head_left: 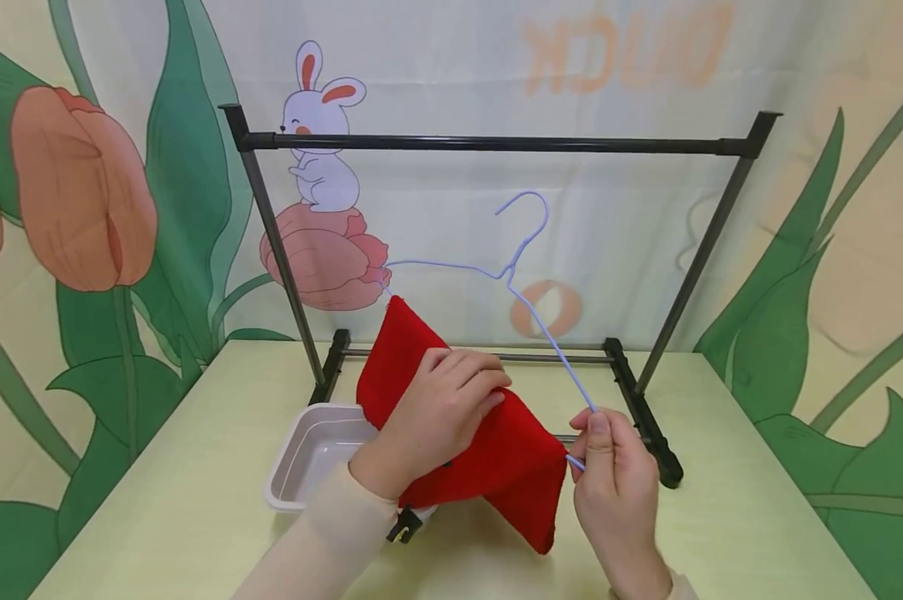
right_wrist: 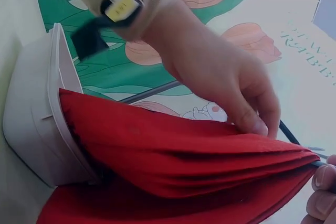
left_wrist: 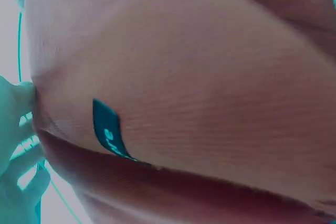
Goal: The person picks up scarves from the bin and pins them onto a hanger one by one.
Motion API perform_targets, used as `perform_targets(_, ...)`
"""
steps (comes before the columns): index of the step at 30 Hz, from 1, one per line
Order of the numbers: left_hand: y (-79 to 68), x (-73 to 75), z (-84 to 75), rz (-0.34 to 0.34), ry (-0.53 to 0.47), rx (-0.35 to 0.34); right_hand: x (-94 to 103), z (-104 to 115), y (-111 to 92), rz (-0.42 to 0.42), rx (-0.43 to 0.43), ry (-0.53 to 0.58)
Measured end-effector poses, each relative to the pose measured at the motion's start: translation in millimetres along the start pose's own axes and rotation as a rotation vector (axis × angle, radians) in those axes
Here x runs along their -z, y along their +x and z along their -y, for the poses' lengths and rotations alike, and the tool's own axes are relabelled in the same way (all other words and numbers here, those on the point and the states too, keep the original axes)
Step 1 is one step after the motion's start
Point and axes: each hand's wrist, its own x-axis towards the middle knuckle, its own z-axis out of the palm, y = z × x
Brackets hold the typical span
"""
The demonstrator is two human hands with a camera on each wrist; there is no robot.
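A red cloth point(head_left: 519, 450) hangs folded over the lower bar of a thin blue-violet wire hanger point(head_left: 539, 321). My left hand point(head_left: 436, 404) pinches the cloth along its upper edge, thumb on one side and fingers reaching over. At the hanger's right corner, my right hand point(head_left: 616, 479) grips the wire, close to the cloth's end. Seen from the right wrist, the cloth point(right_wrist: 184, 156) falls in loose pleats below the left hand point(right_wrist: 226, 77). In the left wrist view, a small dark label point(left_wrist: 108, 129) with pale letters sits on the fabric.
A pale plastic basin point(head_left: 290, 467) stands behind the cloth at left, partly covered. Behind the hands rises a black rack with a top rail point(head_left: 496, 144) and feet on the table point(head_left: 182, 492). A printed curtain point(head_left: 436, 75) hangs at the back.
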Motion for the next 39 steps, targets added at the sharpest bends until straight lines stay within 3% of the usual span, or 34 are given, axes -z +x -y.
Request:
perform_targets(4,-28.8,5.5,-6.7,0.023,0.025,0.169,1.0,-0.5,-0.1,-0.018,-0.003,0.001)
perform_targets(7,-60.2,8.4,-13.5,0.151,0.147,0.26,1.8,-0.7,0.2,-0.025,-0.007,0.008)
perform_targets(10,-85.9,3.3,-18.0,0.284,0.261,0.24,2.8,-1.1,2.1,-0.034,0.004,0.012)
perform_targets(12,-96.5,-2.8,-18.1,0.274,0.284,0.19,3.4,-1.6,3.3,-0.039,0.01,0.012)
perform_targets(14,-100.5,-5.4,-17.2,0.206,0.254,0.16,3.9,-2.2,4.4,-0.041,0.014,0.011)
perform_targets(18,-91.7,6.7,-19.1,0.045,0.119,0.168,4.7,-4.2,7.2,-0.056,0.019,0.008)
perform_targets(20,-82.5,18.1,-23.1,-0.004,0.049,0.163,5.6,-5.0,9.3,-0.071,0.011,0.007)
perform_targets(22,-74.5,28.7,-28.8,-0.016,0.0,0.109,6.9,-4.7,11.5,-0.085,-0.008,0.01)
perform_targets(24,-69.1,38.3,-36.3,0.05,-0.041,0.046,8.4,-3.9,13.6,-0.094,-0.034,0.013)
perform_targets(26,-66.1,43.4,-43.4,0.181,-0.091,-0.012,9.6,-2.3,14.9,-0.099,-0.056,0.016)
perform_targets(29,-64.6,44.6,-49.7,0.393,-0.157,-0.023,10.5,-0.7,15.3,-0.095,-0.084,0.018)
perform_targets(31,-64.3,40.1,-49.0,0.425,-0.176,-0.025,10.8,0.4,14.5,-0.08,-0.099,0.031)
perform_targets(33,-62.0,34.2,-45.1,0.349,-0.174,-0.032,10.8,1.2,13.7,-0.06,-0.1,0.054)
perform_targets(37,-44.8,20.2,-35.1,0.102,-0.101,-0.03,11.3,1.0,13.4,-0.035,-0.071,0.067)
perform_targets(39,-31.9,14.5,-31.7,0.058,-0.055,-0.024,12.1,0.4,13.5,-0.036,-0.062,0.064)
